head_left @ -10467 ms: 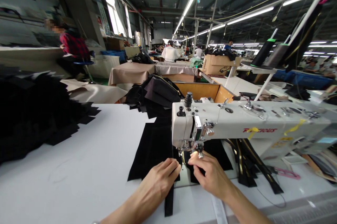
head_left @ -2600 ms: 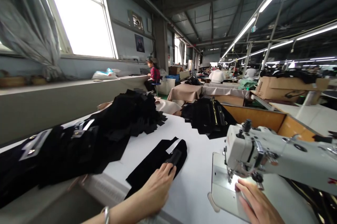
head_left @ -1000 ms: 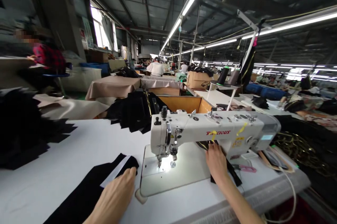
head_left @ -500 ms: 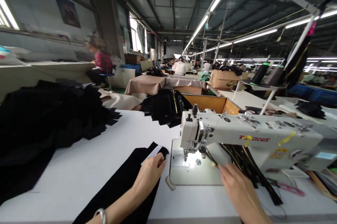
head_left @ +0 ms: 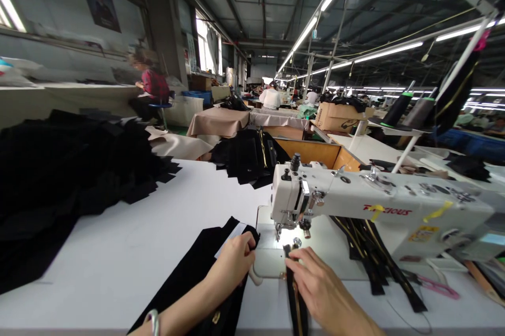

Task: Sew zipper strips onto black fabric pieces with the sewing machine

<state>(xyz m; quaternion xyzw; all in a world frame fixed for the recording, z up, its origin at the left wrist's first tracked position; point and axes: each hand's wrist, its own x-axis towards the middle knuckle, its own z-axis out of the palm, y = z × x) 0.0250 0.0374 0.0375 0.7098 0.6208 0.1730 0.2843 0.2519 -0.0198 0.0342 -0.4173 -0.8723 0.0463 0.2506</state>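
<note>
My left hand point(head_left: 232, 261) pinches the far end of a long black fabric piece point(head_left: 189, 278) lying on the white table point(head_left: 130, 241), left of the machine bed. My right hand point(head_left: 315, 283) holds a black zipper strip point(head_left: 294, 294) with gold teeth and lays its end on the lit plate under the presser foot point(head_left: 292, 231) of the white sewing machine point(head_left: 374, 204). The two hands are a short way apart in front of the needle.
A big heap of black cut pieces point(head_left: 67, 178) covers the table's left. More black zipper strips point(head_left: 371, 252) lie under the machine arm, pink scissors point(head_left: 437, 286) to their right. Behind are a wooden bin point(head_left: 315, 152), thread cones point(head_left: 410, 110) and seated workers.
My right hand has drawn a zipper strip from the pile at the right to the needle plate. My left hand has pulled the black fabric piece closer to the machine.
</note>
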